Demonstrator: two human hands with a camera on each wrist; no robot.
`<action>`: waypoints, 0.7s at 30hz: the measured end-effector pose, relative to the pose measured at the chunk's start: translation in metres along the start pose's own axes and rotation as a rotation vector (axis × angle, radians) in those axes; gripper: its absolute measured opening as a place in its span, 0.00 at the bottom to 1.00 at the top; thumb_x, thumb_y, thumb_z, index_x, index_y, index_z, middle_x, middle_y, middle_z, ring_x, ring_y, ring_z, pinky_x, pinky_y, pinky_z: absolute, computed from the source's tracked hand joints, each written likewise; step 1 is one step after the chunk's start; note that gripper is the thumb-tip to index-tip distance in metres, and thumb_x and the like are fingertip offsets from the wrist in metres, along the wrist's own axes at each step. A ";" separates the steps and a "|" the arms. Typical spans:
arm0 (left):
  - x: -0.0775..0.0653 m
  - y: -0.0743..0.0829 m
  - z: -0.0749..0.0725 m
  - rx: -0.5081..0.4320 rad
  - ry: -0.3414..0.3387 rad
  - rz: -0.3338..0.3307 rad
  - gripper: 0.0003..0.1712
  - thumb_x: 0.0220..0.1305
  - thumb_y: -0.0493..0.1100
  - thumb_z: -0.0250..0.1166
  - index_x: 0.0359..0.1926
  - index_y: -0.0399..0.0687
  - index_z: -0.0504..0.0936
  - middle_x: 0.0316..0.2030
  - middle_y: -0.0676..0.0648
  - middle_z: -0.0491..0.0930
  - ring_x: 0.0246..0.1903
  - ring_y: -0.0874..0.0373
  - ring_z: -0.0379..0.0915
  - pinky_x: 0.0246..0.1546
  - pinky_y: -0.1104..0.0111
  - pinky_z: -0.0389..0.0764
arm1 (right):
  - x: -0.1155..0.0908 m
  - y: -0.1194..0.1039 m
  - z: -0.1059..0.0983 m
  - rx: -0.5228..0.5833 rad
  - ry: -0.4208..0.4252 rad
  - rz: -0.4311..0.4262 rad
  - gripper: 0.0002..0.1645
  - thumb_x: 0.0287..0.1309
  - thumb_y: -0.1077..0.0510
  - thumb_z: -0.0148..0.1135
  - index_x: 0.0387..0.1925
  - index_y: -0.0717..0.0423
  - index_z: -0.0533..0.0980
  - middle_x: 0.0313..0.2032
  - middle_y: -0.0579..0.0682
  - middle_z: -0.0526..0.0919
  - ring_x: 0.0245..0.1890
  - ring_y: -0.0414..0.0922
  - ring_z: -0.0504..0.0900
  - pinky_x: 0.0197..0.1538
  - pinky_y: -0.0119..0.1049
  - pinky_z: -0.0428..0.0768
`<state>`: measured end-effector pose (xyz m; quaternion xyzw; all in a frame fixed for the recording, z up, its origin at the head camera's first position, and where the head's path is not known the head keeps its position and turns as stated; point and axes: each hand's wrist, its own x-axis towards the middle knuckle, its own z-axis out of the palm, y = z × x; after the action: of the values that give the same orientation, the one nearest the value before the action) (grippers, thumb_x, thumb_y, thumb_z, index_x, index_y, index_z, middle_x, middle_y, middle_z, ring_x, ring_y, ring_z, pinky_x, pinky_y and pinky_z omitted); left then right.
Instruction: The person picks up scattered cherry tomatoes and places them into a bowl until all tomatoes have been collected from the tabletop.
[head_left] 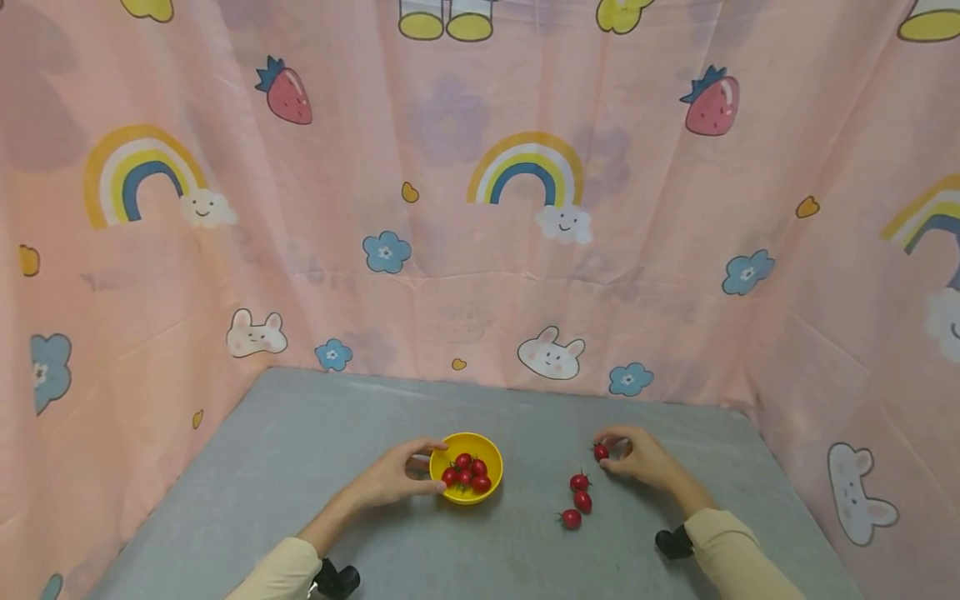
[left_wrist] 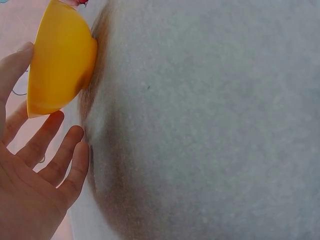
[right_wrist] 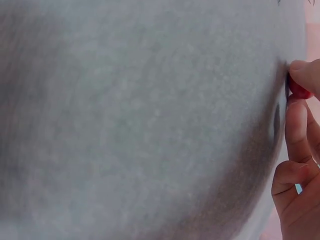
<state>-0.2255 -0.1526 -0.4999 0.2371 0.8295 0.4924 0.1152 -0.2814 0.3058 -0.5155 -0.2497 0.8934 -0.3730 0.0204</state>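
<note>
A yellow bowl (head_left: 492,467) stands left of the table's middle, with several red cherry tomatoes (head_left: 465,477) inside. My left hand (head_left: 393,477) holds the bowl from its left side, thumb and forefinger at the rim. The left wrist view shows the bowl's outer wall (left_wrist: 62,60) and the other fingers spread below it. Over on the right, my right hand (head_left: 641,457) pinches a cherry tomato (head_left: 601,452) between thumb and fingers, at the table surface. In the right wrist view that tomato (right_wrist: 300,90) is partly hidden by the thumb.
Between the bowl and my right hand lie three loose cherry tomatoes, the nearest one (head_left: 572,519) closest to me. The grey table (head_left: 337,417) is bounded at the back and sides by a pink patterned curtain (head_left: 450,317).
</note>
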 end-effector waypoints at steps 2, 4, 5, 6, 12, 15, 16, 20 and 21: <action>0.000 0.000 0.000 0.004 0.001 -0.001 0.34 0.63 0.47 0.74 0.66 0.43 0.74 0.65 0.39 0.71 0.54 0.44 0.77 0.54 0.55 0.80 | 0.000 0.000 -0.001 -0.006 0.001 -0.006 0.18 0.54 0.67 0.74 0.48 0.61 0.81 0.40 0.53 0.82 0.29 0.44 0.75 0.29 0.33 0.76; 0.000 0.000 0.000 0.002 0.000 -0.001 0.34 0.63 0.47 0.74 0.66 0.42 0.74 0.65 0.39 0.71 0.54 0.44 0.77 0.54 0.55 0.80 | 0.001 -0.001 -0.002 -0.013 0.001 -0.014 0.18 0.54 0.67 0.74 0.47 0.60 0.82 0.39 0.52 0.82 0.29 0.44 0.75 0.30 0.33 0.77; 0.000 -0.001 0.000 0.001 0.000 0.000 0.34 0.63 0.47 0.74 0.66 0.42 0.74 0.65 0.39 0.71 0.54 0.44 0.77 0.54 0.55 0.80 | 0.001 -0.001 -0.002 -0.018 0.001 -0.018 0.18 0.53 0.67 0.74 0.47 0.60 0.82 0.39 0.51 0.82 0.30 0.44 0.75 0.30 0.33 0.77; 0.000 -0.001 0.000 -0.002 -0.001 0.000 0.33 0.63 0.47 0.74 0.66 0.42 0.74 0.65 0.39 0.71 0.54 0.44 0.77 0.54 0.54 0.80 | 0.001 -0.002 -0.003 -0.022 0.002 -0.014 0.18 0.53 0.67 0.74 0.47 0.59 0.82 0.39 0.51 0.82 0.29 0.44 0.76 0.30 0.33 0.77; 0.001 -0.002 0.000 -0.012 -0.003 -0.003 0.34 0.63 0.47 0.74 0.66 0.43 0.74 0.66 0.39 0.71 0.54 0.45 0.77 0.54 0.55 0.80 | 0.005 -0.010 -0.008 -0.030 -0.008 0.030 0.17 0.55 0.64 0.74 0.47 0.59 0.82 0.39 0.51 0.82 0.29 0.46 0.75 0.26 0.34 0.76; 0.001 -0.003 0.000 -0.020 -0.002 -0.003 0.34 0.63 0.46 0.74 0.66 0.43 0.74 0.66 0.39 0.70 0.55 0.45 0.77 0.54 0.55 0.80 | 0.007 -0.015 -0.010 -0.036 -0.013 0.063 0.17 0.56 0.63 0.74 0.48 0.58 0.81 0.39 0.50 0.82 0.29 0.46 0.75 0.25 0.35 0.77; 0.001 -0.003 0.000 -0.023 -0.002 -0.003 0.34 0.63 0.46 0.74 0.66 0.43 0.74 0.66 0.39 0.70 0.55 0.44 0.77 0.54 0.55 0.80 | 0.007 -0.017 -0.010 -0.036 -0.015 0.071 0.17 0.57 0.63 0.74 0.48 0.58 0.81 0.39 0.50 0.82 0.29 0.46 0.75 0.25 0.35 0.77; 0.001 -0.003 0.000 -0.021 -0.001 -0.001 0.34 0.63 0.47 0.74 0.66 0.43 0.74 0.66 0.39 0.70 0.55 0.45 0.77 0.54 0.55 0.80 | 0.008 -0.023 -0.011 -0.034 -0.008 0.084 0.17 0.58 0.62 0.74 0.49 0.58 0.81 0.39 0.50 0.82 0.28 0.46 0.75 0.25 0.35 0.78; 0.001 -0.003 0.000 -0.019 -0.001 0.000 0.34 0.63 0.47 0.74 0.66 0.43 0.74 0.66 0.39 0.70 0.55 0.45 0.77 0.54 0.55 0.80 | 0.007 -0.025 -0.011 -0.033 -0.006 0.077 0.17 0.58 0.62 0.73 0.49 0.58 0.81 0.39 0.50 0.82 0.28 0.46 0.75 0.25 0.35 0.78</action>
<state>-0.2274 -0.1532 -0.5030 0.2362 0.8249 0.4999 0.1177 -0.2795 0.2947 -0.4892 -0.2165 0.9084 -0.3562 0.0334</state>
